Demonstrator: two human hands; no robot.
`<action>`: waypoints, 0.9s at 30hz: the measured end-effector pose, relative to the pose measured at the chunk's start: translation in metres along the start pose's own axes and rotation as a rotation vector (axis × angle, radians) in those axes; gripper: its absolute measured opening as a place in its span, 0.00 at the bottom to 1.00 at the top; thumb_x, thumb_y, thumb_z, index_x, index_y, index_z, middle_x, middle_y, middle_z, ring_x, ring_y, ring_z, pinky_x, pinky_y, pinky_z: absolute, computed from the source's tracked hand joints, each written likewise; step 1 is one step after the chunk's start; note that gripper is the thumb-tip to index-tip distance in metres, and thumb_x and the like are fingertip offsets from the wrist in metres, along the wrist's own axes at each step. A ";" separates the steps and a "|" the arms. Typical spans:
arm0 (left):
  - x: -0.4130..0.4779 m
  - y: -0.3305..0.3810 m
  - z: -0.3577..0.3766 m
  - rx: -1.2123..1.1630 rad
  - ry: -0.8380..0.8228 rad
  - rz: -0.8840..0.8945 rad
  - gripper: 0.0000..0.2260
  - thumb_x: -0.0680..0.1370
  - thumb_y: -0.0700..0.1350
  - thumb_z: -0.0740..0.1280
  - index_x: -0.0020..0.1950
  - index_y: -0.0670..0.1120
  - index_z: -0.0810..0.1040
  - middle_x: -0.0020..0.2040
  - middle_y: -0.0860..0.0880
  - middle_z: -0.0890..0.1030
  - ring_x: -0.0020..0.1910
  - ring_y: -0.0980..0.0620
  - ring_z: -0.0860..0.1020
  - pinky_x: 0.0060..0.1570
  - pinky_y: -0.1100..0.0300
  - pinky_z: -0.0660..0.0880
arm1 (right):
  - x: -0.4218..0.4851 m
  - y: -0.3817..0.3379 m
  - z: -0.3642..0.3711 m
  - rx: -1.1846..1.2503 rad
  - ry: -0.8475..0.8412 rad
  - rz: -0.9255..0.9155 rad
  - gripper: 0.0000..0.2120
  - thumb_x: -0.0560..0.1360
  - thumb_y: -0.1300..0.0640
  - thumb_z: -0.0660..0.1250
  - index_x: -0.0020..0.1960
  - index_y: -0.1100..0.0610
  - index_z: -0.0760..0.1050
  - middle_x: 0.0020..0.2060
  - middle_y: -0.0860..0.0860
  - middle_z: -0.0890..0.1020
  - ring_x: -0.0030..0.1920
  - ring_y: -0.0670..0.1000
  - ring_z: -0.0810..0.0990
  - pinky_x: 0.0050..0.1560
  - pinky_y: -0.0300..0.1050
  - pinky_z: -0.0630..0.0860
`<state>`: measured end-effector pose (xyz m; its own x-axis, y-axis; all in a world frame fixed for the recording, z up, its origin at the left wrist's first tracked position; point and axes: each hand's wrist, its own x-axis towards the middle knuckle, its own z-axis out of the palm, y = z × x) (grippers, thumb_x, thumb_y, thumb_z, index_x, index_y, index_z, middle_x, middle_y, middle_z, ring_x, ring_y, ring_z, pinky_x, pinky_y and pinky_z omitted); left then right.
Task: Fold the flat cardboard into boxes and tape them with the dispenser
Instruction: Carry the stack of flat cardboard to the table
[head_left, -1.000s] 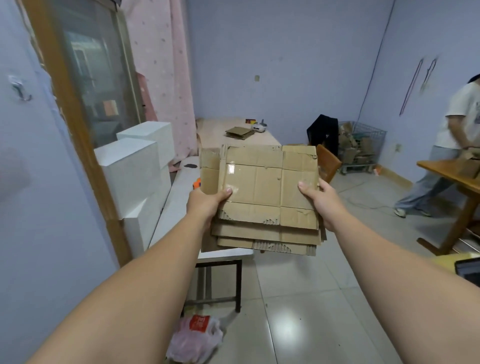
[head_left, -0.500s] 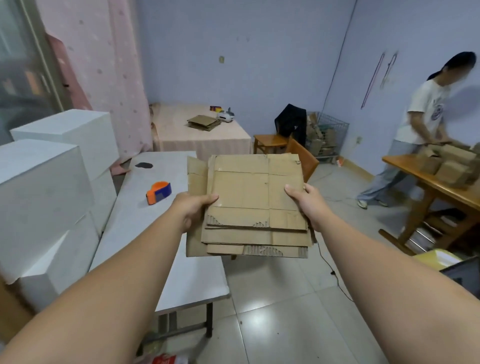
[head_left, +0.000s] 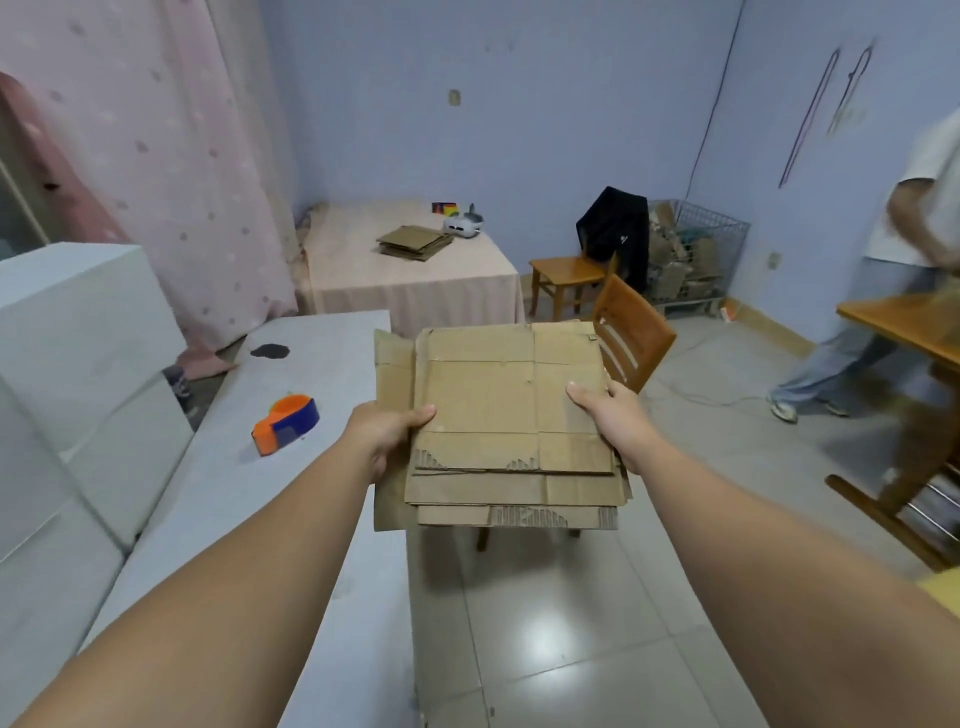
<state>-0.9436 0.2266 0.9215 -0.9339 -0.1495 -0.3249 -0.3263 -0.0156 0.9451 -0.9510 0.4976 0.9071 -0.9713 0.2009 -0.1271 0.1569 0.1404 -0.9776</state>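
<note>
Two grips share the load. The left grip (head_left: 387, 434) pinches the left edge of the cardboard stack (head_left: 501, 405), thumb on top and fingers hidden beneath. The right grip (head_left: 610, 415) clasps the right edge the same way. The stack hangs roughly level in the middle of the frame between both grips. Its left part overlaps the right edge of the desk (head_left: 223, 519) in the picture, and the rest is above the floor.

Several flattened sheets lie unevenly, the lower ones jutting out toward the bottom and left. I judge them light and fairly stiff, yet ready to bend at the scored creases. Their smooth faces may slide over one another, so holding opposite edges with thumbs pressing down looks sound.

An orange and blue tape dispenser (head_left: 285, 423) sits on the desk left of centre, near the left grip but apart from it.
</note>
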 end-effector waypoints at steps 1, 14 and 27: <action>0.011 0.000 0.013 -0.008 0.014 -0.002 0.16 0.70 0.44 0.76 0.53 0.42 0.77 0.47 0.45 0.81 0.41 0.50 0.79 0.32 0.60 0.71 | 0.019 0.002 -0.007 -0.012 -0.015 0.004 0.22 0.73 0.45 0.70 0.64 0.52 0.73 0.55 0.49 0.81 0.54 0.51 0.80 0.60 0.54 0.76; 0.139 -0.008 0.126 -0.071 0.150 -0.046 0.24 0.68 0.43 0.77 0.62 0.42 0.76 0.55 0.44 0.82 0.53 0.45 0.79 0.59 0.47 0.74 | 0.202 0.023 -0.063 -0.073 -0.185 0.036 0.18 0.75 0.47 0.69 0.63 0.48 0.71 0.48 0.41 0.79 0.47 0.44 0.77 0.47 0.42 0.74; 0.313 0.013 0.142 -0.084 0.140 -0.107 0.26 0.67 0.46 0.78 0.62 0.41 0.76 0.55 0.43 0.81 0.53 0.43 0.79 0.58 0.44 0.74 | 0.362 0.010 -0.023 -0.111 -0.224 0.053 0.21 0.75 0.49 0.69 0.66 0.53 0.71 0.50 0.45 0.79 0.48 0.45 0.77 0.44 0.40 0.73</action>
<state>-1.2610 0.3199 0.8267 -0.8634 -0.2782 -0.4210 -0.4034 -0.1206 0.9070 -1.2970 0.5934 0.8555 -0.9746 -0.0072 -0.2239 0.2155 0.2430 -0.9458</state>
